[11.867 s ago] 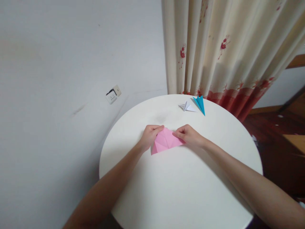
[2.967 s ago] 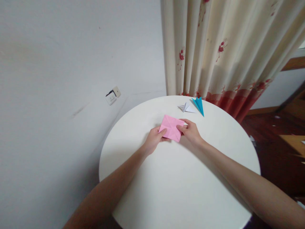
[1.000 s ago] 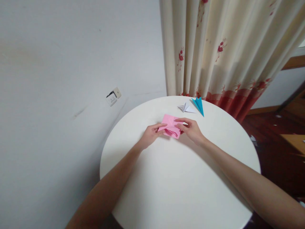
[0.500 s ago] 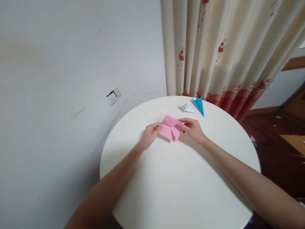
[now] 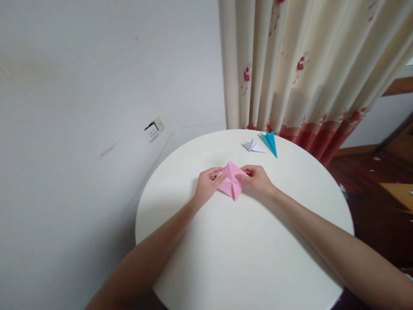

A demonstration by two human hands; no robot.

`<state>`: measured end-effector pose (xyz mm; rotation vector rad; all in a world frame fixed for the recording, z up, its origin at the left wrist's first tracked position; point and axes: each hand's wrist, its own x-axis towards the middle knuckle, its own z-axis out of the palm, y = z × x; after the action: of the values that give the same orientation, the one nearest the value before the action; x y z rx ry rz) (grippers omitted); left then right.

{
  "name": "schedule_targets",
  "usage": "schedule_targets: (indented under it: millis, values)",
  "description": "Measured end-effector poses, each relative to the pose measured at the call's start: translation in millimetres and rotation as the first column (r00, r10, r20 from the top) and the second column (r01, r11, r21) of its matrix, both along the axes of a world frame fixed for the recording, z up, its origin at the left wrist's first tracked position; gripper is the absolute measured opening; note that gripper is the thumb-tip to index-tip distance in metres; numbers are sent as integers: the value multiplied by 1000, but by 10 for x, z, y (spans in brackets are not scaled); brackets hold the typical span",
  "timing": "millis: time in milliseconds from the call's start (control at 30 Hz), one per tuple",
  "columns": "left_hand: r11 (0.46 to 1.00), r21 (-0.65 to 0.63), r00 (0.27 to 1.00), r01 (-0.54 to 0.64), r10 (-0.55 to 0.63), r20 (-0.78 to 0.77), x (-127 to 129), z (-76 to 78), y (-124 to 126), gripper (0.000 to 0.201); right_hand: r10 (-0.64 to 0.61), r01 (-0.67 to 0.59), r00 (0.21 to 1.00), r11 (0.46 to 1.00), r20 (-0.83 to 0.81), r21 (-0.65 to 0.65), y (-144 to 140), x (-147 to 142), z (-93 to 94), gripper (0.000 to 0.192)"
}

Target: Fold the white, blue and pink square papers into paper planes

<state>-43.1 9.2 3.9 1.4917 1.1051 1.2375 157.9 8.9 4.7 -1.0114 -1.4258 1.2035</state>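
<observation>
A folded sheet of pink paper is held in both hands just over the white round table. It has a diamond shape, with crease lines that meet near its middle. My left hand pinches its left corner, thumb on top and fingers curled at the edge. On the opposite side, my right hand grips the right corner, with its thumb lying on the paper and the other fingers partly hidden behind it.
Toward the table's far edge lie a white folded paper piece and a blue paper plane. A flowered curtain hangs behind them. The wall with a socket runs along the left.
Both thumbs have moved inward over the pink paper. The sheet has come slightly nearer, and its outline has gone from wide and spread to a narrower diamond.
</observation>
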Motion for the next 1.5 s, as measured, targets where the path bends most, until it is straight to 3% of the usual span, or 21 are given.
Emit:
schedule_targets:
  millis: [233,467,600,733,900,1100,1200,1300,1500]
  values:
    - [995,97,992,37,-24,-126,45,32,-88,28,92,-89,990,995,105,-33,-54,16,17,38]
    - [994,96,987,53,-37,-157,75,31,-136,27,134,-130,986,990,98,-47,-122,-7,87,38]
    - [986,-8,982,168,-168,-88,32,26,-89,34,64,-59,996,996,67,-72,-89,2,60,40]
    - [985,-108,988,135,-142,-60,-32,57,-31,40,-35,36,999,992,12,-125,-24,47,45,40]
    - [985,-78,986,154,-159,-56,-81,110,-11,45,-68,63,997,982,-23,-179,-9,79,82,40]
    - [970,-7,967,243,-242,-81,-37,139,-66,47,-7,4,1000,983,-13,-183,-3,73,36,40]
    - [973,54,961,225,-212,-179,-10,128,-90,28,18,-21,1000,983,-18,-180,-1,55,4,40]
    - [979,38,957,198,-185,-225,-2,108,-90,25,9,-16,999,985,-41,-174,-7,30,3,40]
    - [996,82,996,41,-34,-84,-41,99,-21,27,-76,71,995,995,-59,-75,21,45,29,55]
